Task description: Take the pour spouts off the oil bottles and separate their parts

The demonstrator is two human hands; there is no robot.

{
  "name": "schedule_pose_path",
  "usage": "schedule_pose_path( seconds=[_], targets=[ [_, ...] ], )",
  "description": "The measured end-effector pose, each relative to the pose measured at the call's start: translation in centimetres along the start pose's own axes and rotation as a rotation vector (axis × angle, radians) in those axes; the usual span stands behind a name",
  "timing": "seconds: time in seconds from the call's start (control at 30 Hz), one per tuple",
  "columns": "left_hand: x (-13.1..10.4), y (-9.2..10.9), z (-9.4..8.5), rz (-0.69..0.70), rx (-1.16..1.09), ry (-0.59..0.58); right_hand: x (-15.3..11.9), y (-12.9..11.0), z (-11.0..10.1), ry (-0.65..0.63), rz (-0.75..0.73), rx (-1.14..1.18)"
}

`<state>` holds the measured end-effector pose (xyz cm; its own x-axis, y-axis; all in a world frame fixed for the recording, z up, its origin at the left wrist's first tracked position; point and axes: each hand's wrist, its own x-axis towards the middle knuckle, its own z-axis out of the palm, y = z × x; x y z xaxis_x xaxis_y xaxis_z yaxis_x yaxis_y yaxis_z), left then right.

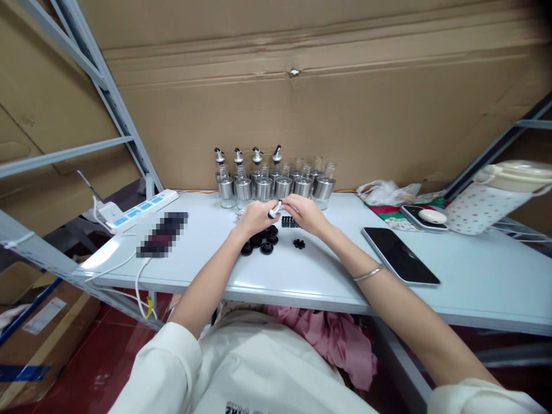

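My left hand (255,219) is closed round a silver bottle pourer (276,209) with a black base, held just above the table. The fingertips of my right hand (307,214) pinch at its upper end, where a small dark tip shows. Below my left hand lies a pile of round black stoppers (266,248), partly covered by it. Small black parts stand in a row (288,222) beside my right hand, and a little cluster of black pieces (299,244) lies nearer to me. Behind both hands stand several glass bottles with metal sleeves (283,187); some at the back carry pourers (257,155).
On the white table (207,241) a power strip (146,208) and a blurred-out object (163,234) lie at left. A phone (401,255), another phone with a white round item (432,216), a plastic bag (388,193) and a dotted jug (491,201) are at right. Cardboard (302,103) backs the table.
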<state>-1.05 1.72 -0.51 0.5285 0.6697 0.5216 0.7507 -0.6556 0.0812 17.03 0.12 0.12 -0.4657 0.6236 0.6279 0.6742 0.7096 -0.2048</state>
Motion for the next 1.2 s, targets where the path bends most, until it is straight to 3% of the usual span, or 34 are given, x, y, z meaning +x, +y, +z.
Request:
schedule_pose_path(
  seconds=[0.47, 1.2],
  targets=[
    [-0.2, 0.7, -1.0, 0.014, -0.116, -0.059, -0.3, -0.3, 0.6, -0.007, 0.036, 0.157],
    [-0.1, 0.9, -0.3, -0.021, -0.089, -0.073, 0.3, -0.8, 0.1, 0.017, 0.121, 0.073]
  ],
)
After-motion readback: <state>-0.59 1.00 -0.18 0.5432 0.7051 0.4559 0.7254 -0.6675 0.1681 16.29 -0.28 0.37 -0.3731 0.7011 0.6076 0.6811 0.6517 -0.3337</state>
